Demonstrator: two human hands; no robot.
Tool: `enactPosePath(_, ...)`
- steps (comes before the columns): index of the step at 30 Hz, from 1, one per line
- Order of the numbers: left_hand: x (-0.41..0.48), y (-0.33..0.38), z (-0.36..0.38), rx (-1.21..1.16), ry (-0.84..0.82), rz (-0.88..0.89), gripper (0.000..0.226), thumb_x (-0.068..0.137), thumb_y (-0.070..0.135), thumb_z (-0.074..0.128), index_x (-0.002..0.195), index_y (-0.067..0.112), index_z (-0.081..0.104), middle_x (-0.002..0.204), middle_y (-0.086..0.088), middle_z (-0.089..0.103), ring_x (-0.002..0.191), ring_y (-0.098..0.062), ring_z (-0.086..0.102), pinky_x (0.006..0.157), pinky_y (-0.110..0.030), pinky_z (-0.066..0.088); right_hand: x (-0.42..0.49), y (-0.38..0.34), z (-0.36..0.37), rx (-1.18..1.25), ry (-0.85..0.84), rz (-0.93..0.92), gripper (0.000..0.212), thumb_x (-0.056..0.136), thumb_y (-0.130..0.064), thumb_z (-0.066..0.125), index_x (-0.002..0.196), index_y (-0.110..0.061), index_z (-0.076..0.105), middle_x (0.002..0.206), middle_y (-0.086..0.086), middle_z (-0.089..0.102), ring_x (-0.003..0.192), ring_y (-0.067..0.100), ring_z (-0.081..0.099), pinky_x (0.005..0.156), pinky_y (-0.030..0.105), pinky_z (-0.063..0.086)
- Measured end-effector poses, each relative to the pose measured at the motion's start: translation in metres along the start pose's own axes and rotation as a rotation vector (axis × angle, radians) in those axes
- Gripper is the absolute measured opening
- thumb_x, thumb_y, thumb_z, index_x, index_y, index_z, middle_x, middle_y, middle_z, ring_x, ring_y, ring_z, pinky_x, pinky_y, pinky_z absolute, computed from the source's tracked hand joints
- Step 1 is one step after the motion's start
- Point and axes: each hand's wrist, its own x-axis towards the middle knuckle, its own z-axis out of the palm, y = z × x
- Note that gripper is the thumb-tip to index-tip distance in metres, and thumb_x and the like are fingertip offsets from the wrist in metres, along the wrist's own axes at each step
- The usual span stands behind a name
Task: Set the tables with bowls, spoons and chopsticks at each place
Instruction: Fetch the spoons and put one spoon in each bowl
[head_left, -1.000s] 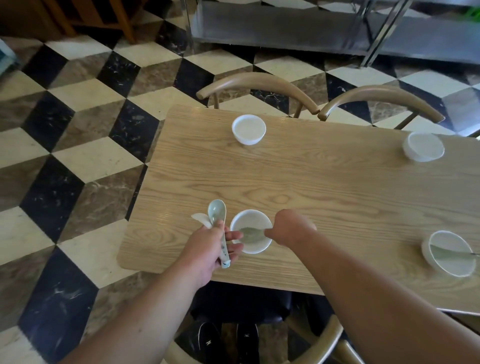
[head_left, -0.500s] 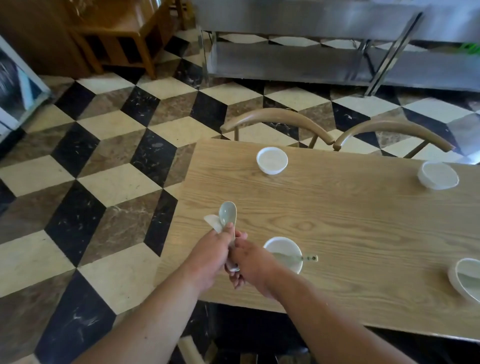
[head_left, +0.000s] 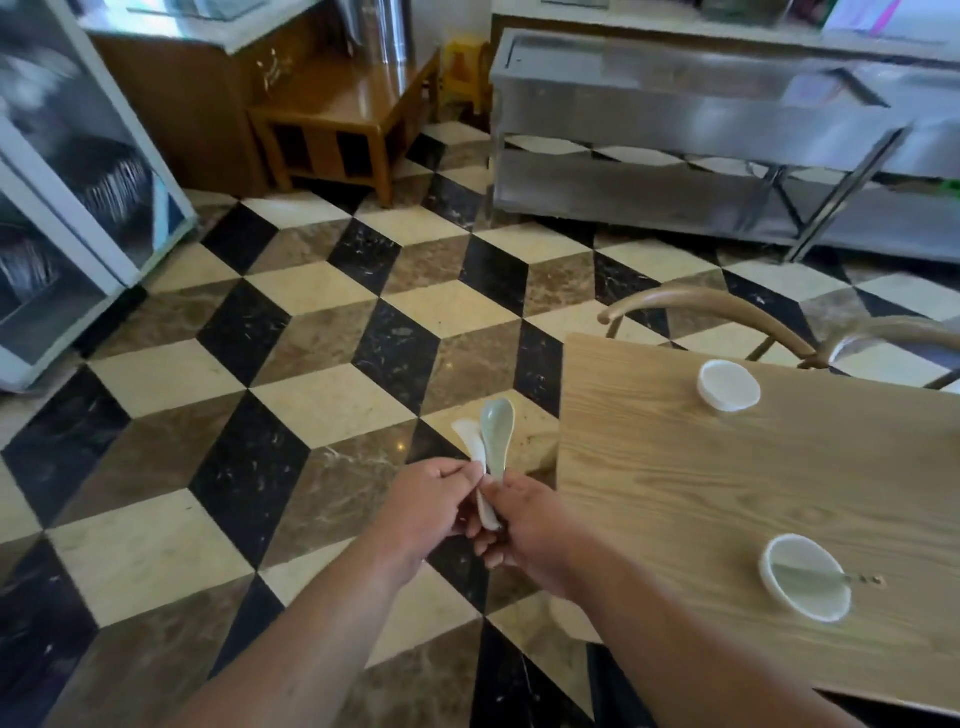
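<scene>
**Ana:** Head view, starting at the left — what is over there?

**Ben:** A glass-fronted cabinet (head_left: 67, 208) at the left edge, blurred, then a low wooden stand (head_left: 337, 119) further back. The chequered floor (head_left: 291, 395) fills the middle.

**Ana:** And the hands?

**Ben:** Both are held out over the floor, just beside the table's left edge. The left hand (head_left: 426, 504) has its fingers curled closed around the handles of two spoons. The white spoon (head_left: 474, 441) sits to the left, the pale green spoon (head_left: 497, 431) just beside it, overlapping, both bowls pointing up and away from the person.

**Ana:** Is the right hand gripping too?

**Ben:** The right hand (head_left: 524, 525) touches the left one, its fingertips pinched closed on the same handles near the green spoon's stem. Which spoon it truly holds, I cannot tell.

**Ana:** What is further right?

**Ben:** The wooden table (head_left: 675, 467). A white bowl (head_left: 728, 385) stands near its far edge, in front of a curved chair back (head_left: 701, 306). A second bowl (head_left: 804, 584) stands nearer the person, with a spoon (head_left: 810, 576) lying in it, handle pointing right over the rim. Behind it all runs a steel counter (head_left: 701, 119).
</scene>
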Motion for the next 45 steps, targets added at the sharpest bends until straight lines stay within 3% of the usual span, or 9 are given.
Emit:
enactPosePath(4,0.003,0.021,-0.066,-0.010,0.036,0.001,0.033,0.108,0.036,0.062,0.086,0.026,0.085,0.083,-0.016,0.080,0.072,-0.027,0.074,0.084,-0.049,0.066,0.028,-0.031,0.056,-0.022,0.024,0.010,0.037,0.115,-0.034,0.046,0.113,-0.006,0.069,0.083,0.010,0.074,0.065,0.018,0.067,0.060,0.028,0.056)
enactPosePath(8,0.022,0.048,-0.102,-0.055,-0.014,0.011,0.033,0.109,0.031,0.061,0.093,0.011,0.082,0.081,-0.015,0.075,0.082,-0.038,0.072,0.094,-0.059,0.062,0.055,-0.062,0.074,-0.032,0.053,0.000,0.034,0.114,-0.038,0.049,0.114,-0.012,0.071,0.083,0.008,0.078,0.063,0.016,0.070,0.059,0.026,0.060)
enactPosePath(13,0.076,0.091,-0.112,0.114,-0.020,0.036,0.026,0.110,0.029,0.061,0.103,0.016,0.083,0.087,-0.009,0.083,0.089,-0.031,0.079,0.088,-0.045,0.066,0.096,-0.099,0.063,0.051,0.109,-0.060,0.035,0.114,-0.038,0.047,0.113,-0.013,0.072,0.083,0.005,0.079,0.063,0.014,0.069,0.060,0.026,0.059)
enactPosePath(24,0.291,0.231,-0.105,0.355,-0.114,0.110,0.021,0.110,0.031,0.060,0.110,0.031,0.081,0.093,0.002,0.085,0.091,-0.025,0.081,0.087,-0.050,0.067,0.253,-0.235,-0.024,0.348,0.245,-0.169,0.027,0.115,-0.028,0.049,0.109,-0.012,0.069,0.072,0.001,0.073,0.057,0.014,0.067,0.053,0.028,0.053)
enactPosePath(29,0.373,0.300,-0.096,0.346,-0.173,0.122,0.023,0.110,0.033,0.059,0.102,0.034,0.080,0.088,0.011,0.084,0.080,-0.010,0.081,0.063,-0.024,0.065,0.304,-0.310,-0.066,0.304,0.351,-0.157,0.029,0.113,-0.036,0.051,0.115,-0.019,0.075,0.084,0.004,0.075,0.070,0.017,0.067,0.067,0.034,0.056)
enactPosePath(34,0.454,0.367,-0.075,0.383,-0.267,0.159,0.020,0.109,0.035,0.061,0.108,0.035,0.081,0.090,0.017,0.083,0.083,-0.005,0.079,0.072,-0.023,0.063,0.348,-0.370,-0.113,0.385,0.458,-0.158,0.030,0.111,-0.042,0.055,0.113,-0.022,0.077,0.088,0.005,0.078,0.077,0.020,0.069,0.076,0.036,0.061)
enactPosePath(38,0.526,0.411,-0.050,0.437,-0.403,0.197,0.022,0.108,0.032,0.064,0.100,0.033,0.084,0.095,0.007,0.085,0.096,-0.019,0.080,0.098,-0.048,0.063,0.386,-0.406,-0.155,0.483,0.578,-0.196,0.029,0.111,-0.038,0.057,0.112,-0.018,0.077,0.084,0.005,0.079,0.071,0.020,0.071,0.068,0.037,0.057)
enactPosePath(40,0.558,0.430,-0.037,0.448,-0.495,0.217,0.021,0.107,0.032,0.065,0.106,0.029,0.085,0.101,0.003,0.085,0.104,-0.024,0.079,0.104,-0.051,0.059,0.398,-0.422,-0.171,0.527,0.637,-0.225,0.029,0.112,-0.036,0.055,0.111,-0.017,0.077,0.081,0.004,0.079,0.066,0.019,0.072,0.061,0.033,0.057)
enactPosePath(45,0.632,0.473,-0.005,0.513,-0.759,0.241,0.023,0.107,0.032,0.066,0.098,0.033,0.087,0.095,0.008,0.085,0.097,-0.013,0.079,0.094,-0.030,0.061,0.424,-0.459,-0.205,0.713,0.755,-0.218,0.030,0.113,-0.033,0.054,0.116,-0.014,0.077,0.087,0.008,0.079,0.073,0.022,0.074,0.067,0.034,0.061)
